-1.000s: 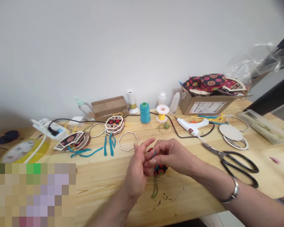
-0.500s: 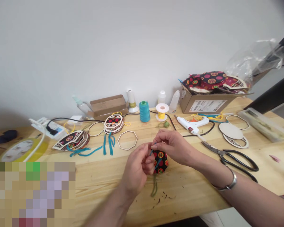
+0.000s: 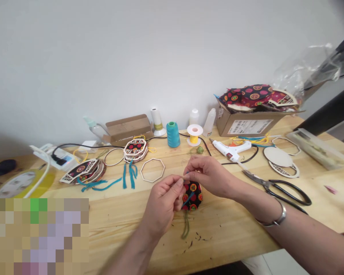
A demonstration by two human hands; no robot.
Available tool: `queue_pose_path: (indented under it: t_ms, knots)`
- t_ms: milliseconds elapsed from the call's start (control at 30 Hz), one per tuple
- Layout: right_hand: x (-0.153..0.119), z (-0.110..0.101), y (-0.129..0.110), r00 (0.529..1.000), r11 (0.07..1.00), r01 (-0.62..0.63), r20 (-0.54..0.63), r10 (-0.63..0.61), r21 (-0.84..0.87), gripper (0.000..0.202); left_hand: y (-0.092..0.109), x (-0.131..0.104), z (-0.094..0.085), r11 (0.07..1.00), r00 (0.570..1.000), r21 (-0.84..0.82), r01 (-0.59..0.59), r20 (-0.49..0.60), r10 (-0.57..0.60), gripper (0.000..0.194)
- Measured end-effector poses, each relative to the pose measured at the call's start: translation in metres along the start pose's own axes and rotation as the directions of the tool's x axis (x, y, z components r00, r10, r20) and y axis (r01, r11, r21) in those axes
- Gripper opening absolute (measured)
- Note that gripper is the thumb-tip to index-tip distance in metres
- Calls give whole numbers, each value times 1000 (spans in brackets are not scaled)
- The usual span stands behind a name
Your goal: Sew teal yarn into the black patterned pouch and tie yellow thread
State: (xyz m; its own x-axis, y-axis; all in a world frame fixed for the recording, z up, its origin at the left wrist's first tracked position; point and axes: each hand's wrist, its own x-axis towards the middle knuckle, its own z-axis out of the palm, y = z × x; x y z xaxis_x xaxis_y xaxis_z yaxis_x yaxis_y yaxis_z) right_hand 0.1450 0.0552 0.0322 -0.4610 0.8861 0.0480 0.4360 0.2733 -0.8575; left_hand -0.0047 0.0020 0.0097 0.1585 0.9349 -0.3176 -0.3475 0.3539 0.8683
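Note:
Fingertips pinched together, my left hand point(image 3: 164, 198) and my right hand point(image 3: 208, 173) meet over the middle of the table. Both close on a strand of teal yarn point(image 3: 190, 198), mostly hidden by my fingers, with part showing across the fabric below. Under my hands lies a dark patterned fabric piece point(image 3: 197, 196) with red and orange round motifs; its left side is covered by my left hand. An olive-green cord loop point(image 3: 185, 229) hangs from its near edge onto the wood.
Black-handled scissors point(image 3: 283, 191) and a white glue gun point(image 3: 232, 149) lie right. Behind stand a teal thread cone point(image 3: 172, 135), a yellow spool point(image 3: 194, 135) and a cardboard box point(image 3: 248, 124) of fabric pieces. Left are an octagonal wooden frame point(image 3: 152, 170) and stacked fan-shaped pieces point(image 3: 83, 172).
My fingertips have drawn closer together, and less of the teal yarn shows between them. The view has shifted slightly; the things on the table stay put.

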Motion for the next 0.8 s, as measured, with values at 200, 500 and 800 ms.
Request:
queue_pose_path:
  t_ms: [200,500,800]
  knots:
    - [2,-3,-4,998,998,41,40,-39,-46,10,0,0,-1,997,1000,73,-17,6,17,18]
    - [22,-11,8,975,936,192,-51,-217,-296,11,9,4,-6,974,985,-193,-117,-146,89,13]
    - [47,-1,32,842,663,537,382,-381,-522,21,11,5,-7,938,968,-312,-153,-237,79,13]
